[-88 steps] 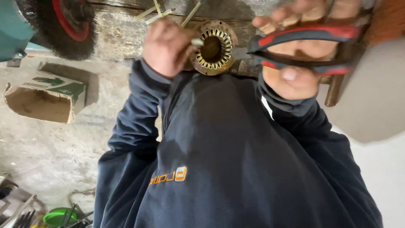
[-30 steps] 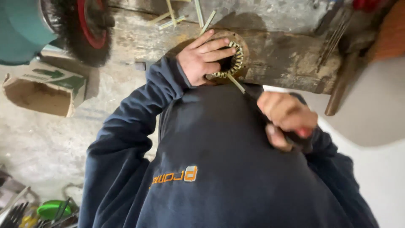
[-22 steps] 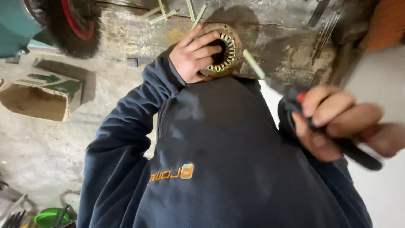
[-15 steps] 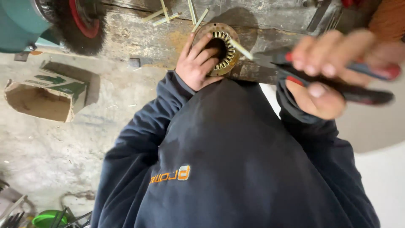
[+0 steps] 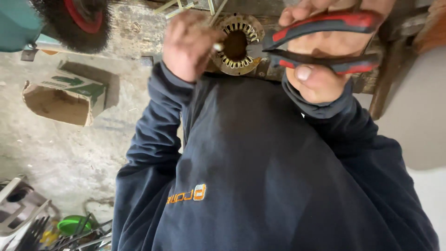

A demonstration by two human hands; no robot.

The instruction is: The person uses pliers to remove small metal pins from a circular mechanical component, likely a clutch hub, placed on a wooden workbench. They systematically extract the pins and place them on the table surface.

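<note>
**Both hands at the slotted motor ring on the bench edge**

I see the round motor stator (image 5: 236,45), a brass-coloured ring with slots around a dark bore, lying flat on the worn wooden bench (image 5: 134,28) at its near edge, top centre of the view. My left hand (image 5: 188,44) is curled beside the ring's left rim, fingers pressed together and pinching a small pale strip (image 5: 217,46) whose end touches the ring's inner edge. My right hand (image 5: 325,51) is closed around the red-and-black handles of a pair of pliers (image 5: 325,42), thumb under the lower handle; the nose points left to the ring's right side, though I cannot tell whether it is gripping anything.

Several pale strips (image 5: 186,7) lie on the bench just behind the ring. A bristly wire wheel with a red hub (image 5: 79,18) sits at top left. Below the bench, an open cardboard box (image 5: 65,95) rests on the concrete floor (image 5: 60,158), and a green bowl (image 5: 74,225) lies among clutter at bottom left.
</note>
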